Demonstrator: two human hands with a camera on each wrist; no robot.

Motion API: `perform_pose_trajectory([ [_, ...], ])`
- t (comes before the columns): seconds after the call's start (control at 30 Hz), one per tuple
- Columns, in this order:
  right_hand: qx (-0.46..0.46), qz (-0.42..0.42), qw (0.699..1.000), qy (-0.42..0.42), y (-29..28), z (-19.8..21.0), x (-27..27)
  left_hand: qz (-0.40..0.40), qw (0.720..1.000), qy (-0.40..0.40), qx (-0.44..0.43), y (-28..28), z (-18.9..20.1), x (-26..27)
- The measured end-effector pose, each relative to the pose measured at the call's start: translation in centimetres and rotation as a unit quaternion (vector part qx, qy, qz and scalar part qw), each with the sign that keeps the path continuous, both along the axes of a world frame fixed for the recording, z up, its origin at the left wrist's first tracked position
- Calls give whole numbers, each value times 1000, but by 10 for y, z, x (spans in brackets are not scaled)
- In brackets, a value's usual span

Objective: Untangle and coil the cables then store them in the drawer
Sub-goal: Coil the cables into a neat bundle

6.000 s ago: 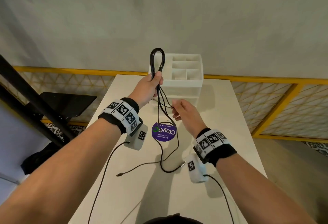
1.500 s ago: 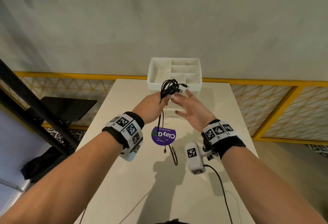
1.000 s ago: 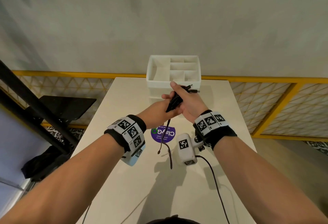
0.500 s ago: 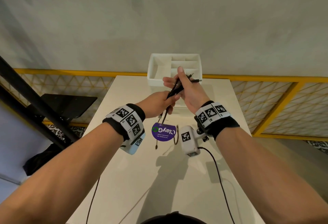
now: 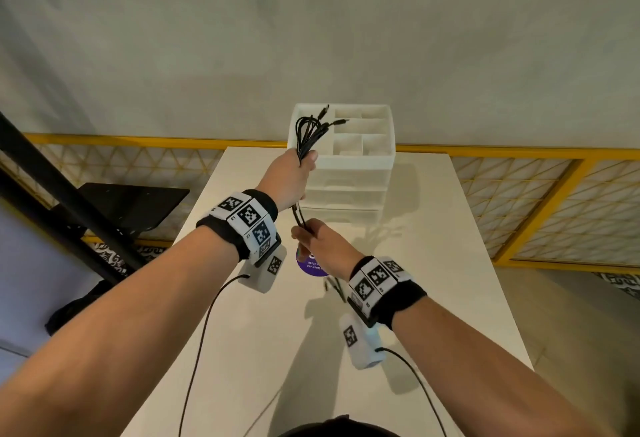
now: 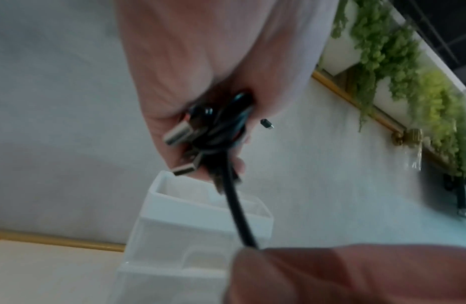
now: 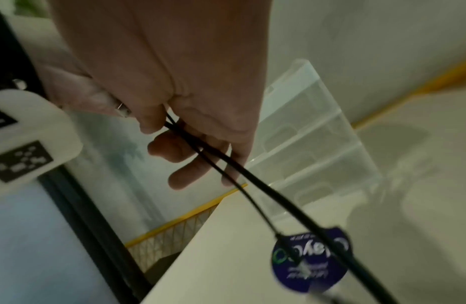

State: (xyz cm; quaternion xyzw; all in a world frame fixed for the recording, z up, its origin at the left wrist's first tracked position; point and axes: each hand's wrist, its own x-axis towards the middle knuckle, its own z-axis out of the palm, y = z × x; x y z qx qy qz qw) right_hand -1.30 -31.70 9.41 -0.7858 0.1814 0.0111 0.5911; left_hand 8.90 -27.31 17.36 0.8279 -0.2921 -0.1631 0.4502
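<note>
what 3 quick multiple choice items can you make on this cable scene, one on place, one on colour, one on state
1. Where is the cable bundle?
A. in the left hand, raised before the white drawer unit
B. flat on the table
C. in a drawer

2. What colour is the round sticker on the table?
A. red
B. purple
C. yellow

3. What is the right hand doing?
A. resting flat on the table
B. pulling a drawer
C. pinching cable strands below the left hand

Answers: 1 A, the head view shows the fist gripping it; 2 B, purple shows beside the right hand; 3 C, strands run from its fingers upward.

Drawer unit (image 5: 346, 173) just beyond hands
</note>
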Motion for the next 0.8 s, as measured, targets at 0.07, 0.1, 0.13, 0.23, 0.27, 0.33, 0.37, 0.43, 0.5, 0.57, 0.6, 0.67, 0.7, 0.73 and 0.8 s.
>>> perform_pose_trajectory([
  [0.07, -66, 13, 998, 16, -7, -4, -7, 2, 998, -33, 49, 6, -4, 5],
  [0.1, -109, 20, 994, 20, -11, -5, -12, -1, 996, -45, 72, 9, -6, 8],
  [0.13, -149, 23, 988, 23, -17, -7, -15, -4, 994, -59, 94, 11, -7, 11],
  [0.23, -201, 8, 980, 7, -39, -7, -23, -27, 985, -89, 143, 16, -8, 15],
  [0.27, -197, -4, 980, -7, -45, -3, -25, -40, 984, -89, 153, 17, -8, 14],
  [0.33, -191, -33, 980, -35, -55, 7, -27, -68, 981, -70, 167, 19, -9, 11],
  [0.37, -202, -46, 977, -44, -59, 13, -27, -83, 981, -51, 167, 20, -10, 9],
  [0.43, -260, -74, 962, -46, -67, 28, -29, -113, 980, -3, 161, 20, -15, 5],
  [0.5, -326, -101, 939, -44, -73, 40, -28, -141, 977, 52, 149, 20, -18, 0],
  [0.57, -370, -113, 921, -54, -76, 48, -26, -169, 972, 91, 137, 21, -19, -7],
  [0.6, -383, -117, 914, -66, -76, 50, -24, -187, 968, 86, 146, 21, -18, -11],
  [0.67, -398, -126, 904, -89, -75, 52, -19, -215, 958, 42, 185, 18, -17, -18],
  [0.7, -401, -125, 903, -92, -73, 52, -16, -219, 954, 29, 202, 16, -17, -19],
  [0.73, -399, -121, 904, -97, -73, 51, -15, -217, 953, 29, 211, 15, -17, -20],
  [0.8, -361, -108, 918, -121, -73, 45, -12, -208, 956, 56, 200, 15, -18, -20],
])
